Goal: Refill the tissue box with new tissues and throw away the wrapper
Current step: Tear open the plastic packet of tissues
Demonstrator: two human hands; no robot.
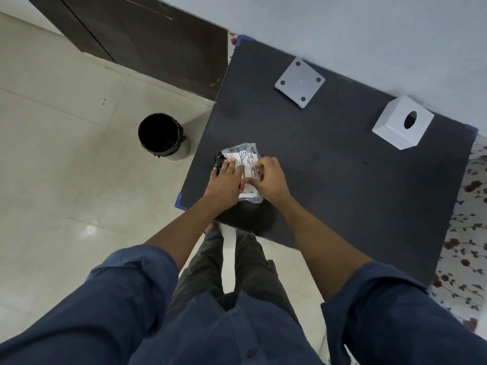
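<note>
A pack of tissues in a clear plastic wrapper (243, 154) lies near the left front edge of the dark table (329, 167). My left hand (224, 184) presses on the pack's left side. My right hand (268, 180) pinches the wrapper on its right side. The white tissue box cover (400, 123), with an oval hole on top, stands at the far right of the table. Its white base plate (300, 81), with a dark dot in each corner, lies upside down at the far middle.
A black-lined bin (162, 135) stands on the tiled floor left of the table. A dark wooden door is behind it. The table's far edge meets a white wall. A floral cloth (463, 233) shows beyond the table's right edge.
</note>
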